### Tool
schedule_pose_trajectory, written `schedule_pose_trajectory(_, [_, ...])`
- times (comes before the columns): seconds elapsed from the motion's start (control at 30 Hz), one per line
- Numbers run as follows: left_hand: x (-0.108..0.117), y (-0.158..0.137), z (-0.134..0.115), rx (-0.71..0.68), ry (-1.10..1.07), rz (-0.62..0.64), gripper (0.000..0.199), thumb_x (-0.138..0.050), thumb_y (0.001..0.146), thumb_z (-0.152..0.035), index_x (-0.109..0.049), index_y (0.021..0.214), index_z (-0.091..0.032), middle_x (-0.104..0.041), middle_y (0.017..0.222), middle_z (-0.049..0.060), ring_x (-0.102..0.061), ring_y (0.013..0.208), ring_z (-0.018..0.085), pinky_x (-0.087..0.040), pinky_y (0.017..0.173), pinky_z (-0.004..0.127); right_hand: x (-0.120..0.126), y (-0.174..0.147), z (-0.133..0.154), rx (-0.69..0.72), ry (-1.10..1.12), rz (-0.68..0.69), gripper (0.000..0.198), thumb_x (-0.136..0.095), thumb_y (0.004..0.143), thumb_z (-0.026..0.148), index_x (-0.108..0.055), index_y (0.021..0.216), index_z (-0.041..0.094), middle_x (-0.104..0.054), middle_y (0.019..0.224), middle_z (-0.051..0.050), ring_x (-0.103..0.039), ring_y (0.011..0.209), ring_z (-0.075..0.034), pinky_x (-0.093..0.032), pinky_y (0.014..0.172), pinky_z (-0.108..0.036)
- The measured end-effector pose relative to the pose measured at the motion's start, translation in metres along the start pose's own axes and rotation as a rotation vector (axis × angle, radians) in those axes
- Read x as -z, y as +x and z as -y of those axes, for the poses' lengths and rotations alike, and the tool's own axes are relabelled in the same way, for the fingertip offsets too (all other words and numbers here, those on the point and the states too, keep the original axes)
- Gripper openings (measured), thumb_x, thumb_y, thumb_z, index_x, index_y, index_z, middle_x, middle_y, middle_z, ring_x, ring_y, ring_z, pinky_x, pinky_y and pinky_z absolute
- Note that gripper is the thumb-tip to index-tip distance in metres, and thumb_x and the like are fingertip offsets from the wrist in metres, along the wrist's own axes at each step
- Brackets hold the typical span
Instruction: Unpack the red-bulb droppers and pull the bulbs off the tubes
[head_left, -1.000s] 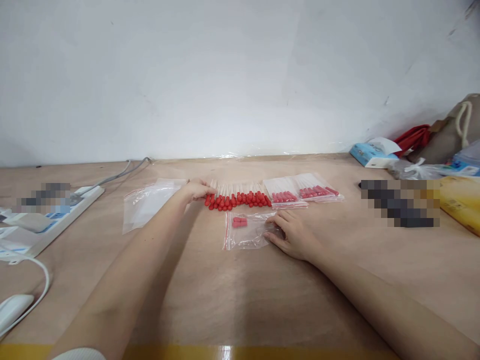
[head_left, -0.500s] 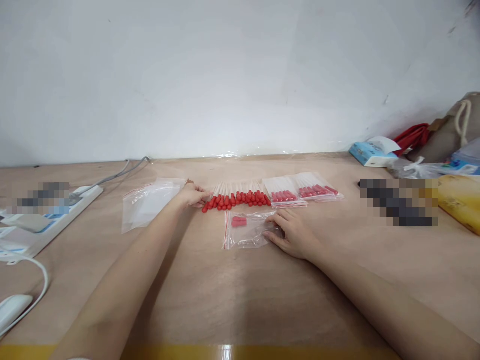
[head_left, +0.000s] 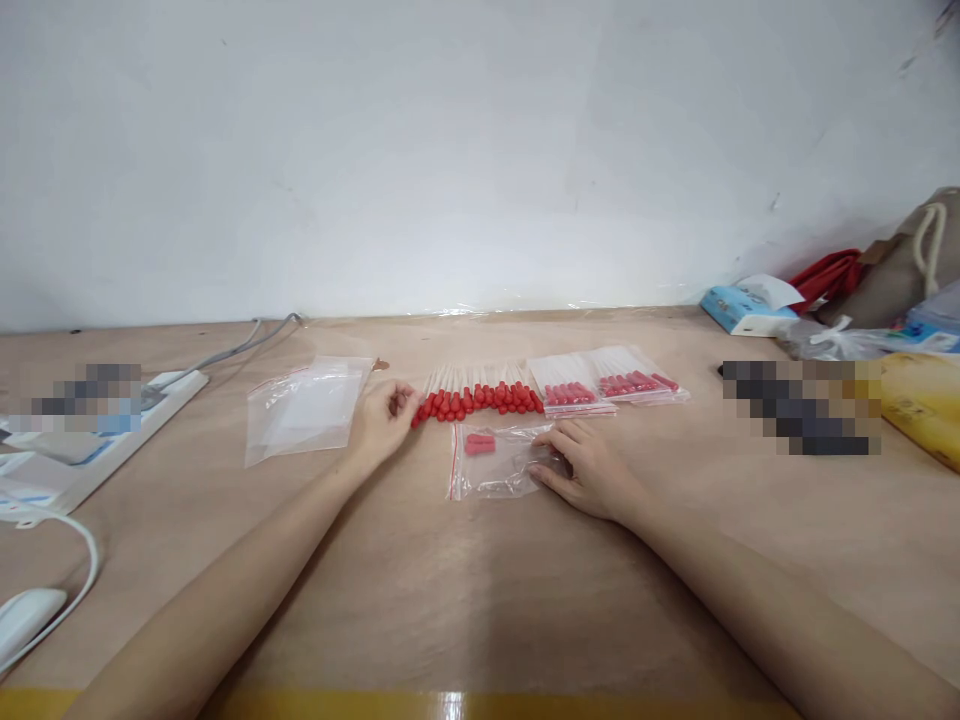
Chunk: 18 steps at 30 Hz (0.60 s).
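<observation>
A row of droppers [head_left: 480, 398] with red bulbs and pale, thin stems lies side by side, bulbs towards me. At the row's left end is my left hand [head_left: 386, 415], thumb and fingers pinched at the leftmost dropper [head_left: 417, 421], whose stem they partly hide. In front of the row lies a clear zip bag [head_left: 495, 477] with its red-lined end to the left. Two red bulbs [head_left: 480, 443] show inside it. My right hand [head_left: 589, 468] has its curled fingers and thumb closed on the bag's right end.
Flat clear bags [head_left: 307, 410] lie to the left. Filled bags of droppers [head_left: 581, 390] overlap at the row's right end. A white power strip [head_left: 135, 430] with cables is at far left. At right are a blue tissue pack [head_left: 742, 310] and a yellow package [head_left: 922, 400].
My left hand has drawn slightly nearer to me and its fingers have curled in at the leftmost dropper. My right hand and the bag under it stay in place.
</observation>
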<state>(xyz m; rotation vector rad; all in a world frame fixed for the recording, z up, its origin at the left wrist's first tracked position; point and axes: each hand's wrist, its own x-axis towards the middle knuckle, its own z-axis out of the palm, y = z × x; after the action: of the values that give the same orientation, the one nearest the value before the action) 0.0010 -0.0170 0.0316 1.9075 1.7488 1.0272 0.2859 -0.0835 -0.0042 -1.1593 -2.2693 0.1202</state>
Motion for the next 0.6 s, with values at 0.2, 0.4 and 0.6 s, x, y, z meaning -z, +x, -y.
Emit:
schedule_pose_trajectory(0.2, [-0.012, -0.055, -0.009, -0.411, 0.016, 0.202, 0.011, -0.052, 0.076, -0.023, -0.061, 0.080, -0.018, -0.056, 0.081, 0.003, -0.052, 0.069, 0.012, -0.043, 0.064, 0.024, 0.002, 0.000, 0.000, -0.035, 0.031, 0.017, 0.022, -0.053, 0.079, 0.036, -0.055, 0.094, 0.020, -0.055, 0.086, -0.006, -0.051, 0.082, -0.019, -0.042, 0.074, -0.034])
schedule_pose_trajectory(0.4, [-0.023, -0.053, -0.001, -0.279, -0.177, 0.219, 0.013, -0.059, 0.074, -0.026, -0.063, 0.082, -0.016, -0.052, 0.072, 0.001, -0.049, 0.058, 0.008, -0.041, 0.052, 0.020, 0.001, -0.001, -0.001, -0.010, 0.068, -0.039, 0.026, -0.055, 0.078, 0.036, -0.055, 0.099, 0.020, -0.053, 0.100, -0.008, -0.051, 0.092, -0.020, -0.043, 0.081, -0.036])
schedule_pose_trajectory(0.6, [-0.034, -0.054, -0.004, -0.274, -0.372, 0.249, 0.025, -0.067, 0.068, -0.031, -0.066, 0.089, -0.018, -0.057, 0.086, 0.005, -0.050, 0.062, 0.009, -0.041, 0.050, 0.019, 0.000, -0.001, -0.004, 0.010, 0.066, -0.020, 0.027, -0.055, 0.078, 0.037, -0.055, 0.099, 0.021, -0.056, 0.099, -0.008, -0.051, 0.093, -0.020, -0.042, 0.083, -0.037])
